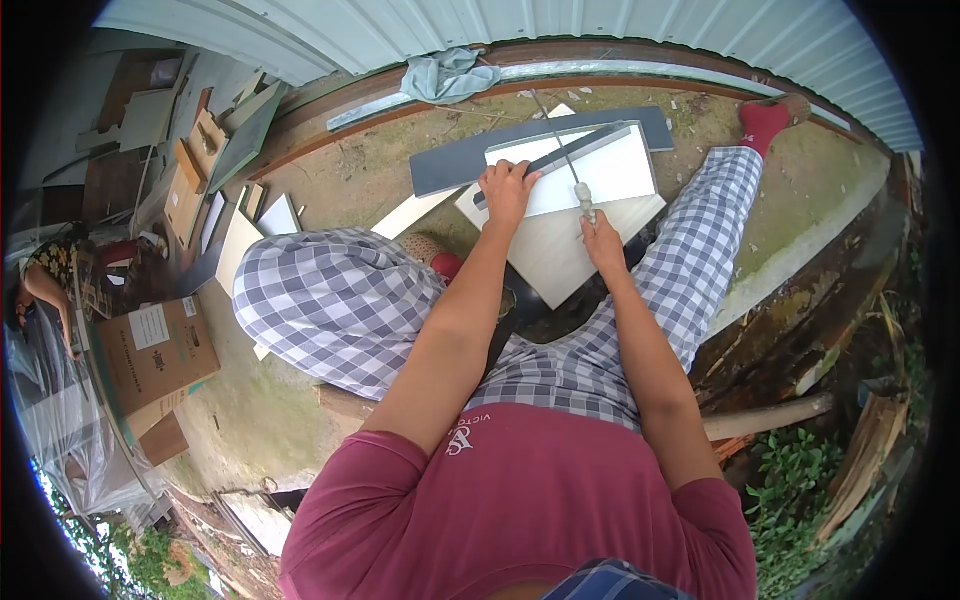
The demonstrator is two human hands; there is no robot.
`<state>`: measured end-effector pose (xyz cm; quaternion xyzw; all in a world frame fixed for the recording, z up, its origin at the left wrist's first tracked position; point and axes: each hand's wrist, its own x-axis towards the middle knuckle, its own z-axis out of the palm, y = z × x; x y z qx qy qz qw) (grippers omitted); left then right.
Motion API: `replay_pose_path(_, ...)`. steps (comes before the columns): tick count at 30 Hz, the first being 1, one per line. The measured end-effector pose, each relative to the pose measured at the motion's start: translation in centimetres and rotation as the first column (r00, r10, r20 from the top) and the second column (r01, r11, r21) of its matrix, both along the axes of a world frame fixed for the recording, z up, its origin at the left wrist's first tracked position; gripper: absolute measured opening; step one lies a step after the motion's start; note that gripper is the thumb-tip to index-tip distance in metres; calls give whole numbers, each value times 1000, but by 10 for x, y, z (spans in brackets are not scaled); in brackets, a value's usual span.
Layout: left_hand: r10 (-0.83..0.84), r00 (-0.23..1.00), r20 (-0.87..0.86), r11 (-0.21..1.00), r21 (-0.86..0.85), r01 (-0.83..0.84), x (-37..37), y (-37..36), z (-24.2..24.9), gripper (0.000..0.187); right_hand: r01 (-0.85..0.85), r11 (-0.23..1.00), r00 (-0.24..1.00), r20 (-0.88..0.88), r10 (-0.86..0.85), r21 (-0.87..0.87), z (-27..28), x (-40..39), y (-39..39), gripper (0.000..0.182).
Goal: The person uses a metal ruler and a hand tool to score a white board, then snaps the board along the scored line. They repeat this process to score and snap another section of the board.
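Note:
My left hand (pixel 507 190) is closed over the lower left end of a narrow dark strip (pixel 600 138), holding it down on a white board (pixel 625 172). My right hand (pixel 601 243) grips the pale, wrapped-looking handle of a thin, long-bladed hand tool (pixel 585 198). Its blade lies across the dark strip and points away from me; whether it is a file or a saw I cannot make out. Under the white board is a pale wood-toned panel (pixel 560 262), resting between my legs. A long dark grey board (pixel 440 172) extends behind these pieces.
A crumpled light blue cloth (pixel 450 76) lies by the metal rail (pixel 620 69) along the corrugated wall (pixel 560 22). Wood offcuts (pixel 205 150) lean at the left. Beyond them are a cardboard box (pixel 158 350) and another person (pixel 55 280). Plants (pixel 800 480) grow past the concrete edge at right.

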<state>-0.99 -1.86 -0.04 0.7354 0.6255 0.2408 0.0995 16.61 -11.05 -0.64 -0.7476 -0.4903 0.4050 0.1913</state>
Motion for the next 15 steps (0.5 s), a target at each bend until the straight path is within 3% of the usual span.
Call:
replay_pose_path(3,89,996,-14,994,-66,-90,-2,7,2,24,-16,999,1000,5,16,-35,7,-1,-1,37)
replay_pose_path(7,51,998,28,993,-109,-48,3,12,-1,26,-62,997,998,0,63,-45,5,-4,0,37)
replay_pose_path(9,88,994,72,996,6,-88,12,4,-2,29,-75,996,997,0,75,-48,4,-3,0,37)
replay_pose_path(15,102,994,32,994,43,-103,5,-5,-6,29,-91,992,996,8,92,-83,5,-5,-2,33)
